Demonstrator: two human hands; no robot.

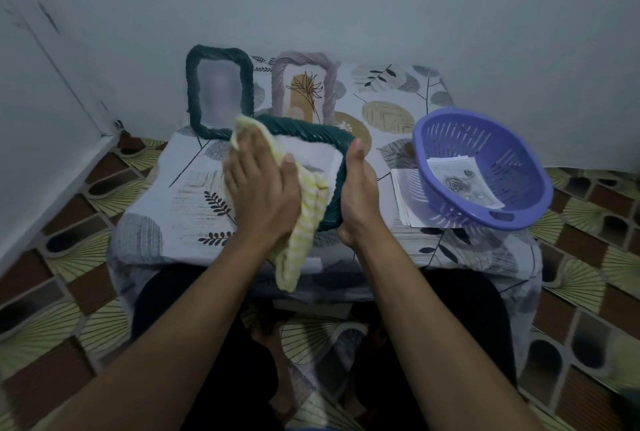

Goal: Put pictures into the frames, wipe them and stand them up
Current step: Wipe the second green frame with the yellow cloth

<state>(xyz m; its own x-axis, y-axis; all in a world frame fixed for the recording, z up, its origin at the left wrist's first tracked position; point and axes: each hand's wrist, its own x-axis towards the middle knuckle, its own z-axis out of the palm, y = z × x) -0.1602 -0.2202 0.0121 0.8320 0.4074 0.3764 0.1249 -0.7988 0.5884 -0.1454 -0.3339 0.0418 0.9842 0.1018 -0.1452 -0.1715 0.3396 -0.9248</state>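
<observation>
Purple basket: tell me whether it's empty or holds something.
Not empty: the purple basket holds a printed picture sheet lying against its inner wall.

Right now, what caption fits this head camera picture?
Left hand wipes a green frame with a yellow cloth; right hand holds it.

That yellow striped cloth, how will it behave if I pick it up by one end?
Probably floppy: the yellow cloth hangs limp below the left hand, past the table edge. Likely light: it looks thin and folds under that hand on the green frame. Its woven surface seems unlikely to slip.
</observation>
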